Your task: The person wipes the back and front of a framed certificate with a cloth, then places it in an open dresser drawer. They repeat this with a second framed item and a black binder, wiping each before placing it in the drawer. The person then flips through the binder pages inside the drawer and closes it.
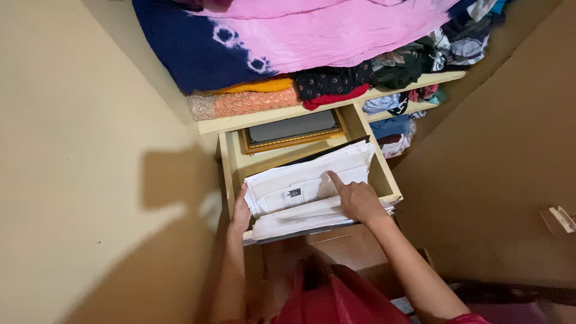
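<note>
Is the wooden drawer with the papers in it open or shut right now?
Open. The drawer is pulled out from under the shelf, its stack of papers exposed, with the right hand leafing through and the left hand at its edge.

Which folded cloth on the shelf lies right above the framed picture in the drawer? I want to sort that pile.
The red cloth, hanging over the shelf edge just above the gold-framed picture; the orange patterned cloth lies further left.

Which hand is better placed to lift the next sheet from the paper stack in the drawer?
Probably the right hand: its fingers already lie on the paper stack. The left hand grips the stack's left edge at the drawer side, steadying it.
</note>
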